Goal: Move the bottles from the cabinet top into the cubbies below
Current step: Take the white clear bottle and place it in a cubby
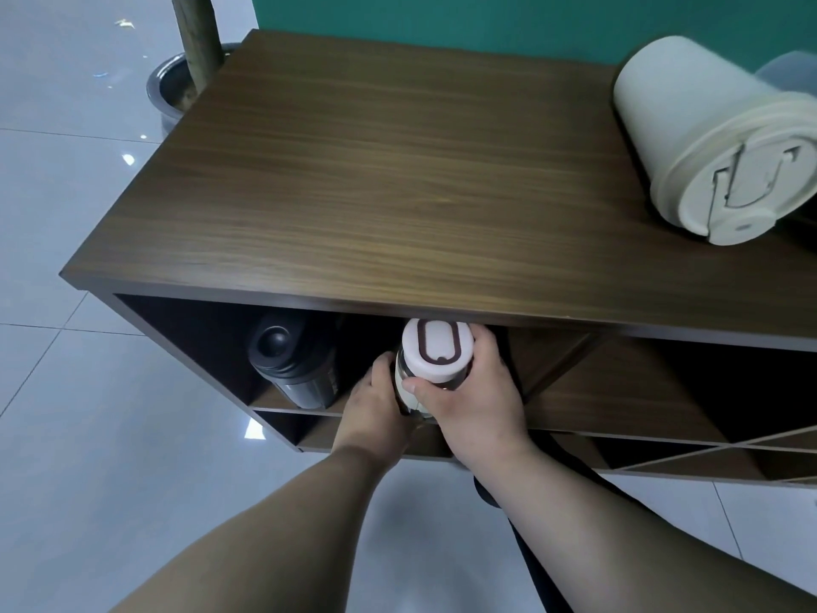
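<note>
A bottle with a white lid and a brown oval ring (435, 349) stands upright at the mouth of the upper left cubby of the dark wooden cabinet (376, 170). My right hand (473, 391) wraps around it just under the lid. Lower down, my left hand (376, 404) presses against the bottle's left side. A black bottle (292, 360) stands in the same cubby, to the left and apart from my hands. At the right end of the cabinet top stands a large cream bottle (716, 139) with a flip lid.
A slanted divider (557, 365) bounds the cubby on the right, with more cubbies beyond and below. A metal pot (172, 88) with a wooden trunk stands on the tiled floor behind the cabinet's left end. A teal wall runs behind.
</note>
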Demonstrator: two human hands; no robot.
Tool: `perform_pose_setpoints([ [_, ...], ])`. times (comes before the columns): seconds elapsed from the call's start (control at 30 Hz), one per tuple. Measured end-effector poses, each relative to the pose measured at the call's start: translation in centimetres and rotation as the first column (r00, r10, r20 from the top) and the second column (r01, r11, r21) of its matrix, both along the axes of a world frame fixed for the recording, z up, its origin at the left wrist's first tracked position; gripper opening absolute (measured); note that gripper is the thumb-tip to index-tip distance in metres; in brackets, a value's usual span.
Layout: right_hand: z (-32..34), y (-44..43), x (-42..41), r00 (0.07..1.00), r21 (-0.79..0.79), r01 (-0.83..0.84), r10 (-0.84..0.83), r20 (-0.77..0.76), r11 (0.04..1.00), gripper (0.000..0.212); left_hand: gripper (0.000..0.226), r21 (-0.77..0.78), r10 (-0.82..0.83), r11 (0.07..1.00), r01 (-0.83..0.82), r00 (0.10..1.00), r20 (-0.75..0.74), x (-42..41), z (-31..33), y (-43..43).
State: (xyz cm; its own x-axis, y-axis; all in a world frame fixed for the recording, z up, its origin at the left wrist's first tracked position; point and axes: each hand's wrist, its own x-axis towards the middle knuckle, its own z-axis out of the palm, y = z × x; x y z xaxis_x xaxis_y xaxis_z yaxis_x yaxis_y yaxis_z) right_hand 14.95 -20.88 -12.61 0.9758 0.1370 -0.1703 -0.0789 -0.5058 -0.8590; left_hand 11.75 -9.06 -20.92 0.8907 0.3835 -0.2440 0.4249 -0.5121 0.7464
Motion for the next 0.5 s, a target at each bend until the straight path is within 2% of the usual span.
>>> perform_pose_setpoints([
  [0.2, -0.11, 0.09, -0.08, 1.0, 0.002, 0.009, -0.009, 0.004, 1.0, 0.082, 0.071, 0.013, -0.006, 1.0, 0.006, 1.0, 0.01, -0.07, -0.33, 0.08],
  [0.33, -0.02, 0.01, 0.04, 1.0, -0.013, -0.011, 0.011, 0.01, 1.0, 0.083, 0.076, -0.001, -0.011, 1.0, 0.011, 1.0, 0.018, 0.01, -0.18, 0.03],
  [0.5, 0.17, -0.29, -0.43, 0.999, -0.054, -0.039, 0.038, -0.016, 0.998, 0.109, 0.09, -0.131, 0.022, 0.991, -0.023, 1.0, -0.011, 0.05, 0.38, 0.38],
])
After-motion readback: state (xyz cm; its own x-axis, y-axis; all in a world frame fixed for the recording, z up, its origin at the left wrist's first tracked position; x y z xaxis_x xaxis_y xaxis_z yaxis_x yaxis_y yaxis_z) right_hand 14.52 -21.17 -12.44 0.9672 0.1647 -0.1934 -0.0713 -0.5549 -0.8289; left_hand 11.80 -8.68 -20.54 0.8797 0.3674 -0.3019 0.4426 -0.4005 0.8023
